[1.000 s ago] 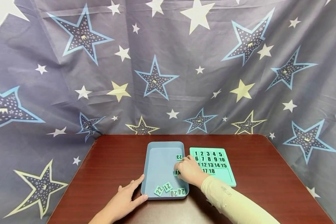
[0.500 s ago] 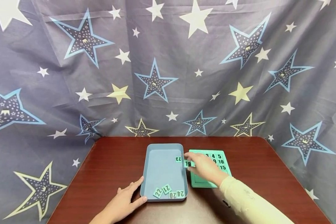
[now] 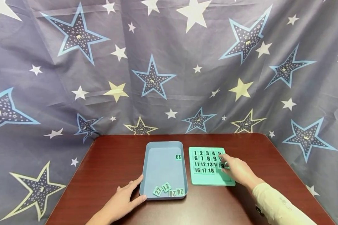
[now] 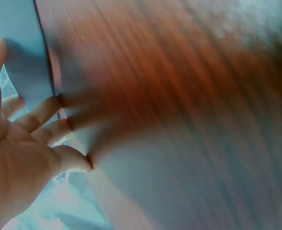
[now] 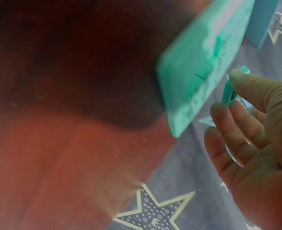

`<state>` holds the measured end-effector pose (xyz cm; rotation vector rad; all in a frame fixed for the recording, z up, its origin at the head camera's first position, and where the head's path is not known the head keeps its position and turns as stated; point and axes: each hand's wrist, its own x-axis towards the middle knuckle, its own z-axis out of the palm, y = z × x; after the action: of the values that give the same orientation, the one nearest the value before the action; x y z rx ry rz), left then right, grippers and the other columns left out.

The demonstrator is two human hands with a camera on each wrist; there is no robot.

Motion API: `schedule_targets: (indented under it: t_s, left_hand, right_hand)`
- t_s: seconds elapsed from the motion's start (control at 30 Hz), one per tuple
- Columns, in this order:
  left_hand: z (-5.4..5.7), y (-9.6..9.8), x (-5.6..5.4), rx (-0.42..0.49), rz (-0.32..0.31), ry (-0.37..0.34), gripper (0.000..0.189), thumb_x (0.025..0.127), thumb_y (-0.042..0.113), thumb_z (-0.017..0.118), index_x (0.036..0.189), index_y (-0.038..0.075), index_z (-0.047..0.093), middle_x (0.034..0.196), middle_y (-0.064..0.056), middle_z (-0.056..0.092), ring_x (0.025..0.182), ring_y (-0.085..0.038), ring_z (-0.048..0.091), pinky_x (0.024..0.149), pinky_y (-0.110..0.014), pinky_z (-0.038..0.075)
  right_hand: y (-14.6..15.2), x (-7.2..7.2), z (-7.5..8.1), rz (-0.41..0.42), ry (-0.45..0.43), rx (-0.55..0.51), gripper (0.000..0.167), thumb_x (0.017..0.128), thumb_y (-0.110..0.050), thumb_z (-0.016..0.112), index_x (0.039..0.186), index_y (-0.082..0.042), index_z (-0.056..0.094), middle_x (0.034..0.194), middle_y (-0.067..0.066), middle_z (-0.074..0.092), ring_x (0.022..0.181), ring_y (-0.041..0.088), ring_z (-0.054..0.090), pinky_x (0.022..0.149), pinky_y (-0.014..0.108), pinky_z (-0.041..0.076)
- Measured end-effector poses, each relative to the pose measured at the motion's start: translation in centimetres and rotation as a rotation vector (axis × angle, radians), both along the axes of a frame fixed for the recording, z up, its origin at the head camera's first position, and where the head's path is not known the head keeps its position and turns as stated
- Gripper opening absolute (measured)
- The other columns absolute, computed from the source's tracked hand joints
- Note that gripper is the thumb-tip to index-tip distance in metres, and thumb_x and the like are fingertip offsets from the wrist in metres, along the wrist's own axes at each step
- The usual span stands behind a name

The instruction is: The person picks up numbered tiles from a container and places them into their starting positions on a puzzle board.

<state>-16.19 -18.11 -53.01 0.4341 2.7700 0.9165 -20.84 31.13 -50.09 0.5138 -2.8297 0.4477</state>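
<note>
My right hand [image 3: 240,170] pinches a green number tile [image 3: 221,165] marked 19, held over the right side of the green number board [image 3: 198,179]. In the right wrist view the tile [image 5: 227,92] shows between thumb and fingers, apart from the board [image 5: 184,81]. Tiles 1 to 18 sit in rows on the board, a few partly covered by my hand and the held tile. My left hand [image 3: 119,200] rests with spread fingers against the left wall of the blue tray [image 3: 142,184]; the left wrist view shows fingertips at the tray's side [image 4: 28,52].
Inside the tray lie tile 23 [image 3: 178,157] near the right wall and tiles 22 [image 3: 157,191], 21 [image 3: 166,187], 20 [image 3: 172,193] and 24 [image 3: 180,191] at the near end. A dark red wooden table [image 3: 118,156] bears everything, with a star-patterned cloth [image 3: 169,62] behind.
My right hand has lifted tile 19 out of the tray and carried it rightward over the board. The left hand has stayed at the tray's side.
</note>
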Motion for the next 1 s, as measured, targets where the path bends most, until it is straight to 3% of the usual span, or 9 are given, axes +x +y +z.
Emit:
schedule_targets:
  t_s: [0.27, 0.5, 1.0]
  left_hand:
    - [0.0, -0.1, -0.2, -0.008, 0.002, -0.012, 0.087, 0.096, 0.066, 0.07, 0.168, 0.029, 0.039, 0.166, -0.006, 0.05, 0.155, -0.046, 0.043, 0.117, -0.087, 0.019]
    - [0.2, -0.1, -0.3, -0.004, 0.004, -0.013, 0.086, 0.096, 0.065, 0.07, 0.168, 0.029, 0.038, 0.166, -0.006, 0.05, 0.155, -0.046, 0.043, 0.117, -0.087, 0.018]
    - [0.0, 0.0, -0.1, 0.006, 0.004, -0.003, 0.086, 0.096, 0.064, 0.07, 0.168, 0.028, 0.039, 0.166, -0.007, 0.05, 0.155, -0.046, 0.043, 0.117, -0.087, 0.018]
  right_hand:
    - [-0.7, 0.5, -1.6, 0.029, 0.037, 0.085, 0.052, 0.082, -0.007, 0.091, 0.129, -0.008, 0.069, 0.105, 0.003, 0.082, 0.094, 0.025, 0.079, 0.077, 0.045, 0.063]
    - [-0.8, 0.4, -2.2, 0.03, 0.055, 0.059, 0.05, 0.082, -0.003, 0.089, 0.128, -0.006, 0.07, 0.112, 0.006, 0.081, 0.099, 0.027, 0.079, 0.082, 0.047, 0.063]
    - [-1.3, 0.5, -3.1, 0.012, 0.086, -0.002, 0.045, 0.081, 0.001, 0.088, 0.123, -0.001, 0.071, 0.112, 0.011, 0.078, 0.094, 0.025, 0.077, 0.082, 0.045, 0.062]
